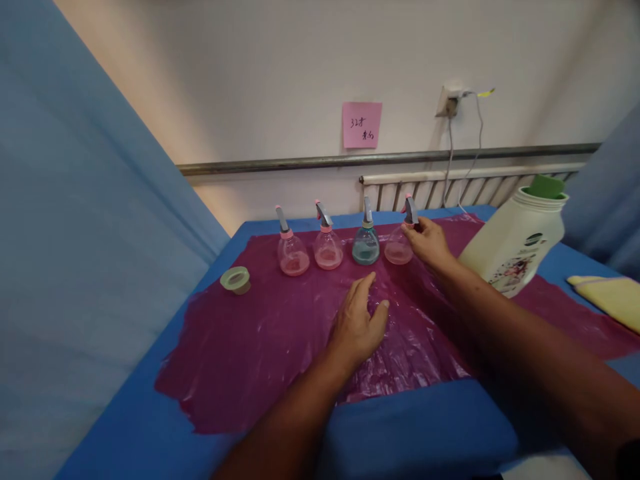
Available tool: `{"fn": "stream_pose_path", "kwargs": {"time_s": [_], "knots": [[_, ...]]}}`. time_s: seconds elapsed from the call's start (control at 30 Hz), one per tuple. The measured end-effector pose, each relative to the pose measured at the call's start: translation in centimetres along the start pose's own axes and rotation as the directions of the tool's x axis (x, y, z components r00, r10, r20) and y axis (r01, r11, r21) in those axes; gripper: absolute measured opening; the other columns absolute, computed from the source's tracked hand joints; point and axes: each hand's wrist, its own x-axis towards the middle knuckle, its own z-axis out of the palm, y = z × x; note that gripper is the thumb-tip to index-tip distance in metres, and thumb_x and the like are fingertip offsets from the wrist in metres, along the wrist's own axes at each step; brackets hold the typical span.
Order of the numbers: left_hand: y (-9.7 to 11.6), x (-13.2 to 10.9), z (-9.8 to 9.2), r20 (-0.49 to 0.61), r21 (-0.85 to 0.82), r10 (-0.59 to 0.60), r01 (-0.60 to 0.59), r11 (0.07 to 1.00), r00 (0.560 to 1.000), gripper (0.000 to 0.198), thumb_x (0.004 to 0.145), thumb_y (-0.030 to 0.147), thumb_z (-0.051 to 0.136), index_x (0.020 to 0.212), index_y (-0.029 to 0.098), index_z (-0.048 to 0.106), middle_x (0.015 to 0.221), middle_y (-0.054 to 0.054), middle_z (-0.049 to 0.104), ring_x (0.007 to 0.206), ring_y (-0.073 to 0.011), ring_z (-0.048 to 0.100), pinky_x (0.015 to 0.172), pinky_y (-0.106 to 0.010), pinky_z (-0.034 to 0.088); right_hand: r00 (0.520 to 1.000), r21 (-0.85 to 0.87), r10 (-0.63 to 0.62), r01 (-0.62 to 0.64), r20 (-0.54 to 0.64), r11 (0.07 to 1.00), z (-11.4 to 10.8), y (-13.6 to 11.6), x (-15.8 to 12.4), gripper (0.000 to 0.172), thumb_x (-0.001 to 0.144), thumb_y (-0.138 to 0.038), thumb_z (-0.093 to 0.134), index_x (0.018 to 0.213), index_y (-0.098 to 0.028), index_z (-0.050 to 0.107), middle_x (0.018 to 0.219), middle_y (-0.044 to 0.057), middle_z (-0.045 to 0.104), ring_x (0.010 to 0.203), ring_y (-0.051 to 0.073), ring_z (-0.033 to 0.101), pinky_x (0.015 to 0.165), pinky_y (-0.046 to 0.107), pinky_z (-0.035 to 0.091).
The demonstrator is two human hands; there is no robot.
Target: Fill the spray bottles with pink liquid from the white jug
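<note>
Four is above what I count, so several spray bottles stand in a row on a purple plastic sheet [250,347]. At the right end, my right hand [427,241] has its fingers closed round the neck of a pink spray bottle [399,252]. Left of it stands a teal spray bottle [366,249], then two more pink ones, a nearer pink bottle [329,253] and a far-left pink bottle [293,259]. Each has some liquid low inside. My left hand [357,321] hovers over the sheet in front of the teal bottle, fingers apart, holding nothing.
A large white jug [517,240] with a green top stands right, behind my right forearm. A small translucent green cup [235,280] sits left. A yellow cloth [607,297] lies at the right edge. Blue curtains [75,220] hang at both sides; a metal rail [310,162] runs along the wall.
</note>
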Motion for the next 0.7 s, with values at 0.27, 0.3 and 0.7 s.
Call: {"fn": "stream_pose_path", "kwargs": {"time_s": [0.27, 0.3, 0.7], "knots": [[-0.5, 0.2, 0.2, -0.058, -0.038, 0.006, -0.008, 0.999, 0.998, 0.057, 0.106, 0.024, 0.069, 0.162, 0.026, 0.061, 0.15, -0.014, 0.073, 0.141, -0.0333, 0.072, 0.125, -0.061, 0.057, 0.997, 0.09, -0.04, 0.034, 0.067, 0.995, -2.2, -3.7, -3.7, 0.053, 0.082, -0.065, 0.087, 0.11, -0.02, 0.083, 0.106, 0.009, 0.086, 0.095, 0.027, 0.075, 0.092, 0.044, 0.061], [-0.6, 0.3, 0.2, -0.078, -0.044, 0.005, -0.008, 0.999, 0.997, 0.056, 0.106, 0.023, 0.07, 0.161, 0.026, 0.061, 0.148, -0.014, 0.074, 0.138, -0.0323, 0.074, 0.123, -0.06, 0.058, 0.995, 0.122, -0.039, 0.027, 0.095, 0.992, -2.5, -4.3, -4.6, 0.051, 0.083, -0.064, 0.089, 0.109, -0.021, 0.083, 0.105, 0.009, 0.086, 0.094, 0.026, 0.076, 0.091, 0.043, 0.061], [0.1, 0.6, -1.1, -0.162, -0.028, 0.066, -0.072, 0.997, 0.985, 0.039, 0.118, 0.034, 0.061, 0.155, 0.026, 0.066, 0.148, -0.014, 0.074, 0.133, -0.0274, 0.074, 0.115, -0.047, 0.062, 0.928, 0.214, -0.068, -0.013, 0.366, 0.977, -3.0, -8.0, -13.1, 0.033, 0.092, -0.047, 0.09, 0.115, -0.025, 0.083, 0.114, 0.006, 0.086, 0.103, 0.026, 0.079, 0.102, 0.047, 0.064]]}}
